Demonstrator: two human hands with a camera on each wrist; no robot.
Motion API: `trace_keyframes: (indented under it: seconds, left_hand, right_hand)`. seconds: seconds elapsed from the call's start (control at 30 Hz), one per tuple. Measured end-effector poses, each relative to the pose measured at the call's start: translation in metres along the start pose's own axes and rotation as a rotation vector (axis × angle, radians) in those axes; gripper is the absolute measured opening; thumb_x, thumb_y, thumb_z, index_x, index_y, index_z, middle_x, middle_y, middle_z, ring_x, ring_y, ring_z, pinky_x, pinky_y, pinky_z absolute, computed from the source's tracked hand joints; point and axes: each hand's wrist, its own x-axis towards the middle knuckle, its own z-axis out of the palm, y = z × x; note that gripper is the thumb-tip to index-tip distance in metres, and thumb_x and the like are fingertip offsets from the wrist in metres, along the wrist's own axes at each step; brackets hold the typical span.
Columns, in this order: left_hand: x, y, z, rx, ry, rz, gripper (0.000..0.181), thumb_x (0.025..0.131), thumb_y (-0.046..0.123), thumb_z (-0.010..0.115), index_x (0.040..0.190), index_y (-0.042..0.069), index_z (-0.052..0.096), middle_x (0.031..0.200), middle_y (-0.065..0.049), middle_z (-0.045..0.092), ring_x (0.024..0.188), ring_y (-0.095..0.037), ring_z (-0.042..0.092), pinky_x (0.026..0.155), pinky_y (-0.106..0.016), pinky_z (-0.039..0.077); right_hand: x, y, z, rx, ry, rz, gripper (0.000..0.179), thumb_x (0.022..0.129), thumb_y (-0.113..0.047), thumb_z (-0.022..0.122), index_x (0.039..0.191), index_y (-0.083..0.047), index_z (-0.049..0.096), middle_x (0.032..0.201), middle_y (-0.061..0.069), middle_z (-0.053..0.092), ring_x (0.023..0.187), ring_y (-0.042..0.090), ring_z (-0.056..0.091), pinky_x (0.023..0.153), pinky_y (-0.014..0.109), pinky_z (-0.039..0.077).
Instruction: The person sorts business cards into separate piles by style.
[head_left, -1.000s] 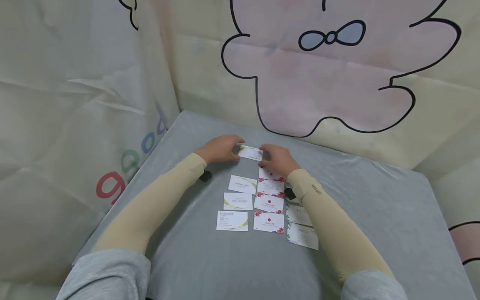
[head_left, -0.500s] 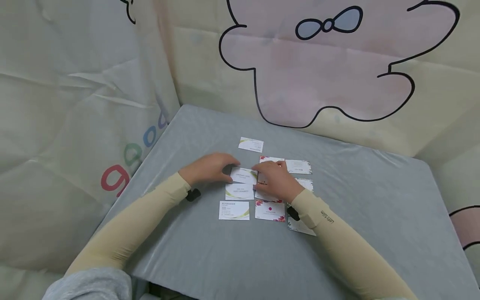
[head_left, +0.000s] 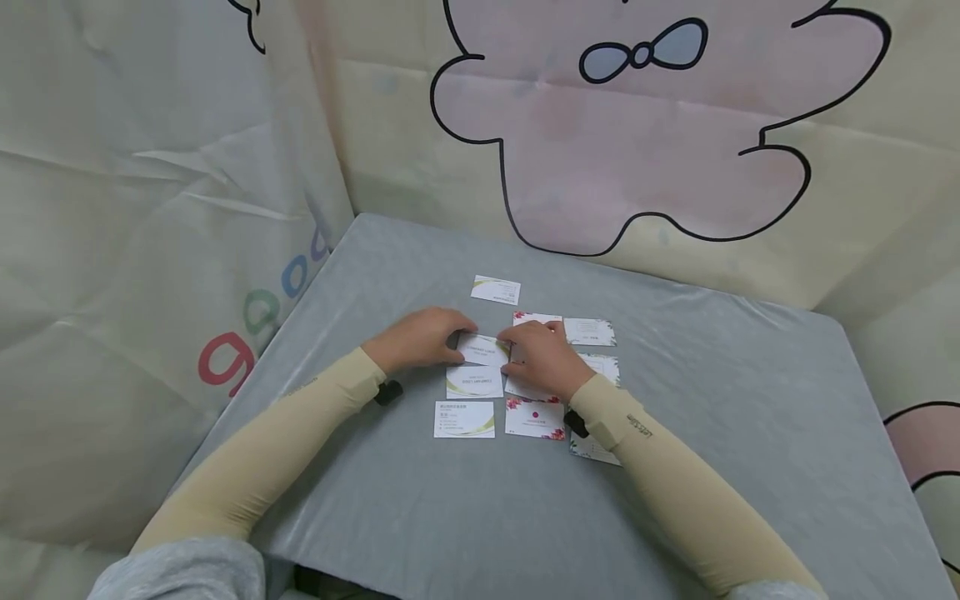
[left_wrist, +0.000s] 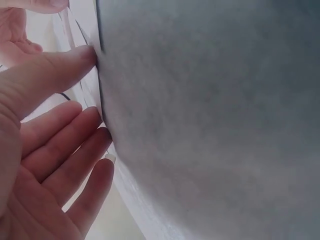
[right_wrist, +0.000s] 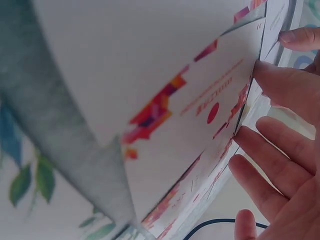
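Observation:
A white business card (head_left: 482, 351) with a yellow-green curve lies second from the far end of the left column. My left hand (head_left: 422, 340) grips its left side, thumb at the near corner and forefinger at the far one. At its right side my right hand (head_left: 546, 358) holds it likewise, covering part of the red-flowered cards. In the left wrist view, my left thumb (left_wrist: 82, 57) and fingertips meet a card edge. The right wrist view has my right thumb (right_wrist: 267, 75) and fingertips along card edges, beside a red-patterned card (right_wrist: 210, 110).
Nearer in the left column lie two matching cards, a logo card (head_left: 474, 382) and a text card (head_left: 464, 420). A fourth-end card (head_left: 496, 290) lies farthest away. Red-flowered cards (head_left: 535, 418) and leaf-patterned cards (head_left: 589, 332) form columns rightward on the grey cloth-covered table (head_left: 420, 508).
Both hands have let go of the farthest card and come nearer to the logo card below it. Over the last half second the hands have barely moved; the view shifts slightly.

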Motion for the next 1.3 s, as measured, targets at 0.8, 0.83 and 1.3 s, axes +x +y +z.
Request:
trace_keyframes:
  seconds: [0.8, 0.83, 1.3]
  left_hand:
    - [0.086, -0.037, -0.021, -0.056, 0.067, -0.064, 0.061, 0.098, 0.022, 0.077, 0.154, 0.011, 0.059, 0.158, -0.006, 0.06, 0.149, -0.024, 0.054, 0.126, -0.042, 0.042]
    - [0.09, -0.038, -0.02, -0.059, 0.069, -0.064, 0.06, 0.098, 0.022, 0.077, 0.154, 0.011, 0.059, 0.158, -0.006, 0.06, 0.15, -0.024, 0.053, 0.127, -0.042, 0.041]
    - [0.107, -0.051, -0.019, -0.069, 0.048, -0.087, 0.06, 0.099, 0.022, 0.076, 0.155, 0.01, 0.059, 0.159, -0.007, 0.06, 0.151, -0.027, 0.052, 0.128, -0.043, 0.04]
  right_hand:
    - [0.072, 0.053, -0.019, 0.162, 0.083, 0.112, 0.058, 0.1, -0.025, 0.076, 0.153, -0.011, 0.058, 0.157, 0.012, 0.06, 0.151, 0.034, 0.051, 0.125, 0.066, 0.025]
    - [0.073, 0.055, -0.019, 0.17, 0.09, 0.119, 0.057, 0.1, -0.025, 0.076, 0.152, -0.011, 0.058, 0.157, 0.012, 0.06, 0.152, 0.034, 0.051, 0.125, 0.066, 0.025]
    - [0.091, 0.063, -0.012, 0.183, 0.094, 0.162, 0.05, 0.102, -0.027, 0.074, 0.149, -0.014, 0.061, 0.154, 0.009, 0.063, 0.145, 0.032, 0.056, 0.12, 0.059, 0.029]
